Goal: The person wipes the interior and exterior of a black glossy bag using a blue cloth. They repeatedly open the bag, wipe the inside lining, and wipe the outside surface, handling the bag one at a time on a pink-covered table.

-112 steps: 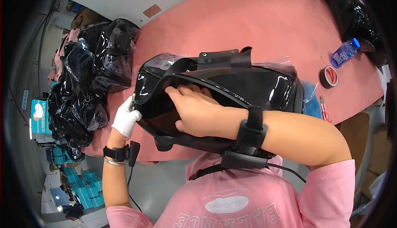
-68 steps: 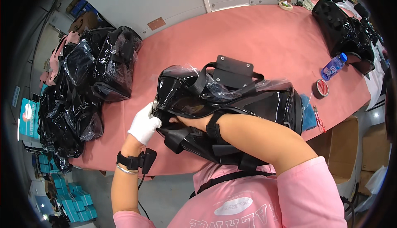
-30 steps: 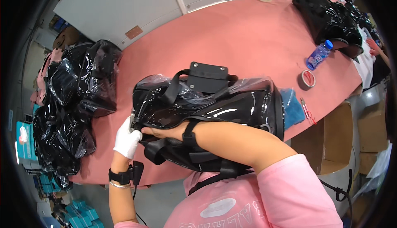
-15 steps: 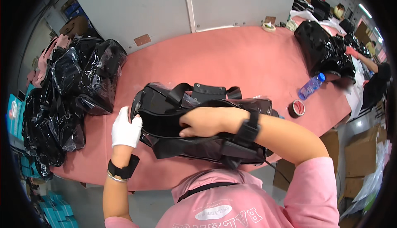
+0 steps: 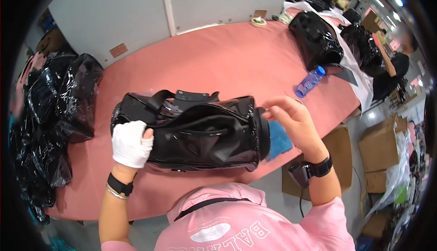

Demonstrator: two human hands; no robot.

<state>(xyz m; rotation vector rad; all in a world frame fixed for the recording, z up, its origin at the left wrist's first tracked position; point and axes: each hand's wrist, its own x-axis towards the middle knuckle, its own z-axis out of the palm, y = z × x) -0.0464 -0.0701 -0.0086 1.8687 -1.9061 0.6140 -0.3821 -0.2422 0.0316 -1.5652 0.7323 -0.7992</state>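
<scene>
A glossy black bag (image 5: 195, 139) lies on its side in front of me, with a carry handle (image 5: 191, 96) on its far side and a partly gaping zipped opening along the top. My left hand (image 5: 132, 144), in a white glove, is closed on the bag's left end, thumb over the edge. Bare and with fingers apart, my right hand (image 5: 293, 119) hovers at the bag's round right end; whether the fingertips touch it I cannot tell. A blue cloth or sheet (image 5: 278, 139) shows beside that end, under my right wrist.
Plastic-wrapped black bags (image 5: 77, 96) are piled at the left. On the pink-covered table (image 5: 218, 60), a blue-capped bottle (image 5: 309, 81) lies near another black bag (image 5: 314, 39). A tape roll (image 5: 258, 21) sits by the grey partition (image 5: 109, 19). Cardboard boxes (image 5: 380, 148) and a co-worker (image 5: 393, 69) are at right.
My right hand has come out of the bag's opening and moved to its right end, fingers spreading. My left hand still holds the left end. The whole view has shifted rightward.
</scene>
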